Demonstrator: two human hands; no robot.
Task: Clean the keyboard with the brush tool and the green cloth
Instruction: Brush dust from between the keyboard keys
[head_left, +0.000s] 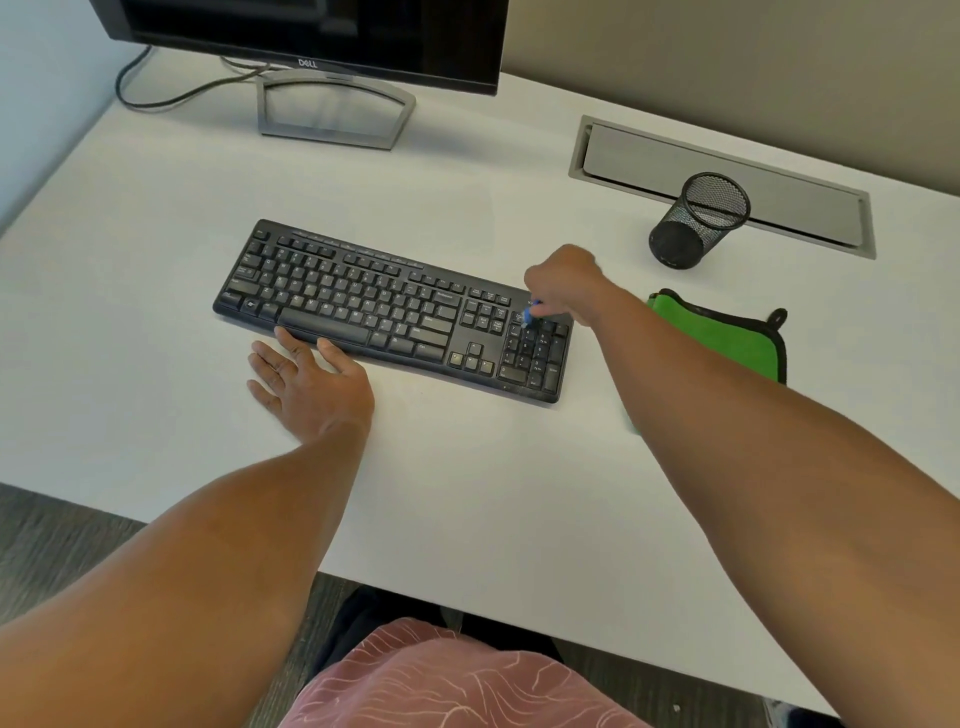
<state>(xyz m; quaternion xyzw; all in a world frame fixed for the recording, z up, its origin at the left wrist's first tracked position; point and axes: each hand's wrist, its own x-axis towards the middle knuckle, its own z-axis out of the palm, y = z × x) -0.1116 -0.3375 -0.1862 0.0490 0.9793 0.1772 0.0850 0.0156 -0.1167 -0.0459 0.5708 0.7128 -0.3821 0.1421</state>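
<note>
The right hand (563, 283) curls around a blue brush (529, 314), mostly hidden under the fingers, its tip at the number pad of the black keyboard (363, 306). The left hand (306, 379) lies flat, fingers spread, against the keyboard's near edge. The green cloth (727, 338), partly covered by the right forearm, lies just right of the keyboard on the tabletop (467, 493).

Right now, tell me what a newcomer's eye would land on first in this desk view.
First, the black keyboard in the middle of the white desk, with the right hand holding a small blue brush tool over its number pad. The left hand lies flat at the keyboard's near edge. Next, the bright green cloth lies to the right, below a black mesh cup.
</note>
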